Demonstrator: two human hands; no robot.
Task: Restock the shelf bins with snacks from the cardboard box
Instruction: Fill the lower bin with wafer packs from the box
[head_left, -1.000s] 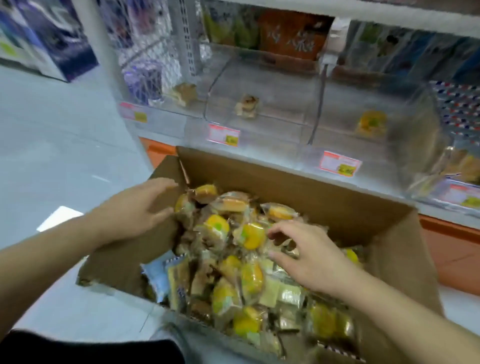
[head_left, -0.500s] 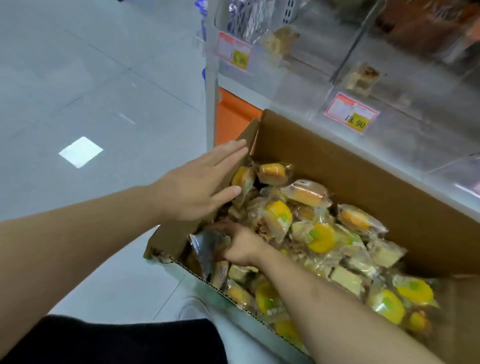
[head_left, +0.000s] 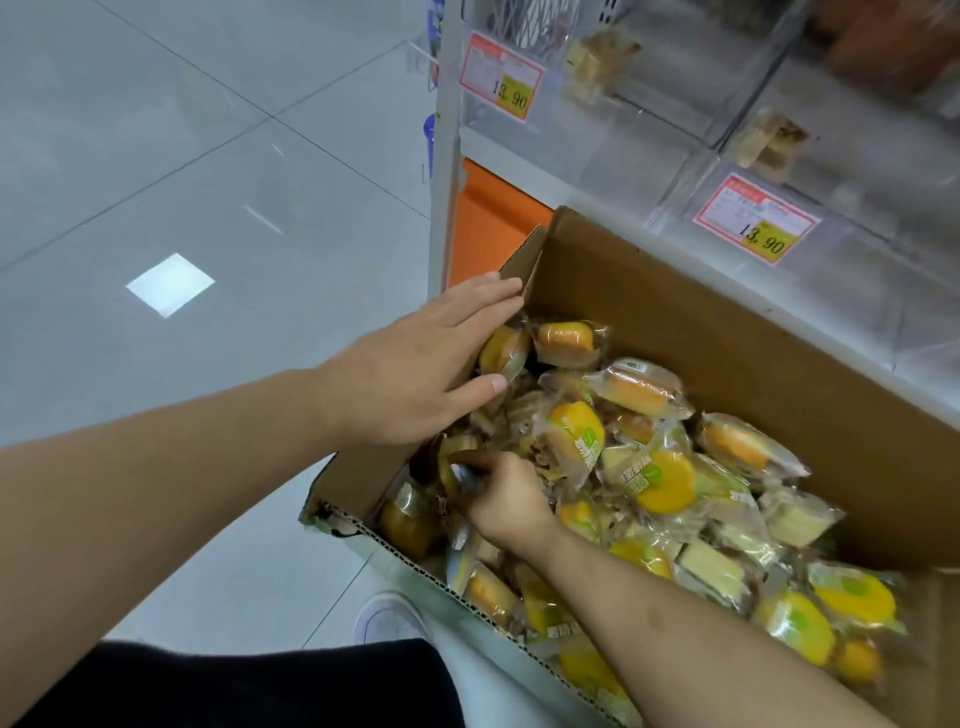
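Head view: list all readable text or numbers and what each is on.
"13.90": yellow patch of the left price tag on the clear bin front.
"13.90": yellow patch of the right price tag on the next bin front.
Small print on the upper part of both tags: too blurred to read.
Green and white print on the snack wrappers in the cardboard box: too small to read.

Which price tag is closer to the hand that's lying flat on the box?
The price tag on the end bin, at the shelf's corner. It sits up above the flat left hand; the other tag is further along the shelf, past the cardboard box.
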